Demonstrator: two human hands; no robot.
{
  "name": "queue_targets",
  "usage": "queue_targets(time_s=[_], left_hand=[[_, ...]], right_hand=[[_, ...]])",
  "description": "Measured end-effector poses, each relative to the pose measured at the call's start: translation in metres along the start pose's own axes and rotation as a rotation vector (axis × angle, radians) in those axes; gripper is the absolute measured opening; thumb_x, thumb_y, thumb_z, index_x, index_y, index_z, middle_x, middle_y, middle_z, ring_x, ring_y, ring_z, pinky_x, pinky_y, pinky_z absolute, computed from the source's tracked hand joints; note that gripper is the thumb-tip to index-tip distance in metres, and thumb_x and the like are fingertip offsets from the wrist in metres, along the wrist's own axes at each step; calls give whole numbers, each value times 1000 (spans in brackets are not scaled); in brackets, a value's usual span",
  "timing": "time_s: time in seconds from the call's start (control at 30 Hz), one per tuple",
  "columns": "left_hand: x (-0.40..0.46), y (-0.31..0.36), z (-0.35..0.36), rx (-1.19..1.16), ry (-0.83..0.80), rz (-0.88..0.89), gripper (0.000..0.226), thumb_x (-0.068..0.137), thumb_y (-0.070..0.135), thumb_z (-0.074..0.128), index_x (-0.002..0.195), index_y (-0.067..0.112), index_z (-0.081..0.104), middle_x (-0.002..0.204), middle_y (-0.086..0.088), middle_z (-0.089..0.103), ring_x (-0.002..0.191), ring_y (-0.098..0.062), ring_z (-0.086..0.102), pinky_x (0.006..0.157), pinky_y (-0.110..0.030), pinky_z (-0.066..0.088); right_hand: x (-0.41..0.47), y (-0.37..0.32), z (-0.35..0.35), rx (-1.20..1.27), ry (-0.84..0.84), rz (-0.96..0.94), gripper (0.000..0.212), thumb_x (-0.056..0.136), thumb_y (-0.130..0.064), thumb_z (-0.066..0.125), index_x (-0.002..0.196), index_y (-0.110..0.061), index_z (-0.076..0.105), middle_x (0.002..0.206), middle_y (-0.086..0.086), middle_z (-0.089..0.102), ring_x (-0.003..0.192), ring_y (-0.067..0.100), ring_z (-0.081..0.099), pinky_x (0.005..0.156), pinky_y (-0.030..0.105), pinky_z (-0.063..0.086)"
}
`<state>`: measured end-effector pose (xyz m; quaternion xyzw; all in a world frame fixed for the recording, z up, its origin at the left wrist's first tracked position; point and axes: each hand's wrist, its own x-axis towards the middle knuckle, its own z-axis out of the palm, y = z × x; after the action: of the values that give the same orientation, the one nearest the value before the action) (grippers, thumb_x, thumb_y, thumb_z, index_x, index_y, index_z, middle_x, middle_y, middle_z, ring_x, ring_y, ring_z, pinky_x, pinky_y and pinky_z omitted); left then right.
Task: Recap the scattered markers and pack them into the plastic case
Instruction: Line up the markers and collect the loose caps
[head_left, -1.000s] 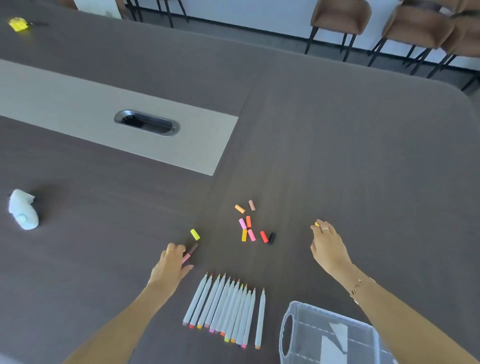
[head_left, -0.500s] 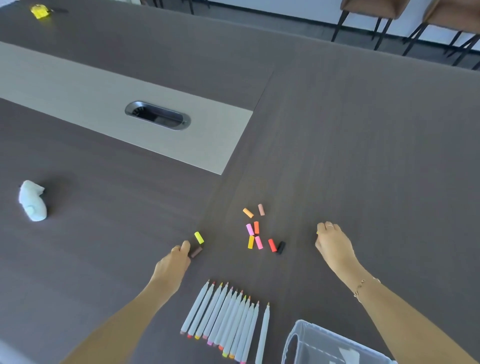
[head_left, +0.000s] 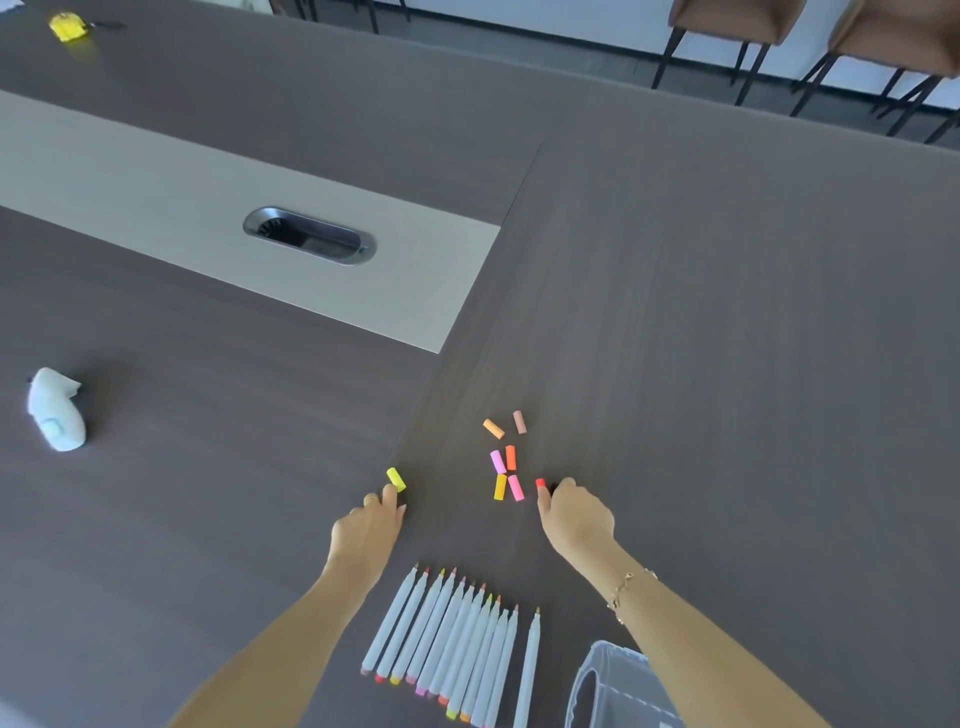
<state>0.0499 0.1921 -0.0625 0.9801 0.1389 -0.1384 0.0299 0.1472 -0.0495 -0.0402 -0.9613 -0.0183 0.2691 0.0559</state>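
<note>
Several uncapped grey markers (head_left: 457, 649) lie in a row near me, and one more marker (head_left: 530, 670) lies apart to their right. The clear plastic case (head_left: 587, 675) stands at the bottom right. Several loose caps (head_left: 500, 487) in orange, pink and red lie in a cluster ahead. My left hand (head_left: 371, 525) is curled on the table just below a yellow cap (head_left: 396, 478), and its fingertips cover a brown cap. My right hand (head_left: 574, 514) pinches a black cap beside the red cap (head_left: 540, 484). The black cap is mostly hidden.
A white device (head_left: 54, 410) lies at the left and a yellow object (head_left: 66, 27) at the far left corner. A metal cable grommet (head_left: 309, 236) sits in the table's light inlay strip. Brown chairs (head_left: 727, 21) stand beyond the far edge.
My right hand has swept left from open table to the red and black caps. My left hand has closed over the brown cap, which no longer shows.
</note>
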Motion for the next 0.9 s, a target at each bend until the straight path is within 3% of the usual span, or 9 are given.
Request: queue_targets(time_s=[0.1,0.17,0.23,0.3,0.4,0.57,0.73,0.87,0.9], left_hand=[[-2,5,-7,95,-33,41,37,60,22,88,73,5,58,49,-4,48,25,-18,44,32,-14,24],[3,9,-14,171,-114,22,28,82,26,71,95,6,57,66,-1,55,42,-16,59,34,-19,35],[7,10,-23,112,-99,-36,30,89,30,61,104,5,56,63,2,45,46,-18,56,36,-17,28],[12,11,-26,-47,-114,-73,27,96,29,45,110,7,53,65,1,40,57,-24,48,47,-23,32],[16,14,-34,-543,-107,-175,19,99,27,40,91,12,48,68,1,46,70,-23,46,66,-26,37],[26,11,-42,-1042,-66,-475,20,96,5,29,95,2,49,86,-14,58,64,-25,49,61,-31,44],[36,5,-46,-759,-54,-381,27,96,0,31,104,5,57,102,-11,48,79,-23,50,66,-30,45],[37,10,-48,-350,-125,-296,2,97,9,39,97,11,39,73,1,43,62,-17,44,47,-23,34],[37,13,-50,-298,-125,-303,9,99,18,39,96,12,33,68,2,42,56,-17,43,46,-24,33]], right_hand=[[-1,-4,-2,-34,31,11,39,103,-41,25,112,-11,49,98,3,67,88,19,68,63,25,48],[1,-4,-5,-42,20,13,37,102,-42,27,113,-12,46,98,2,66,87,18,68,60,23,45],[2,-4,-6,-19,18,7,36,102,-42,30,115,-11,43,98,3,66,87,19,68,60,24,47],[1,-6,-7,16,-1,14,38,100,-45,34,116,-11,40,97,3,65,87,18,68,63,25,50],[4,-9,-5,150,-11,69,45,99,-51,31,115,-10,41,91,2,60,85,20,66,65,29,52],[7,-5,1,33,51,18,41,103,-38,28,129,-8,38,98,2,68,84,16,69,63,24,52],[14,0,-5,-124,60,-82,23,100,-33,34,106,-15,46,79,-3,58,66,12,56,55,21,42],[15,3,-8,-150,118,-69,26,96,-40,37,86,-17,47,66,-5,52,62,11,55,48,18,34],[14,2,-8,-164,134,-72,27,97,-39,35,84,-17,46,61,-6,48,59,12,53,45,18,29]])
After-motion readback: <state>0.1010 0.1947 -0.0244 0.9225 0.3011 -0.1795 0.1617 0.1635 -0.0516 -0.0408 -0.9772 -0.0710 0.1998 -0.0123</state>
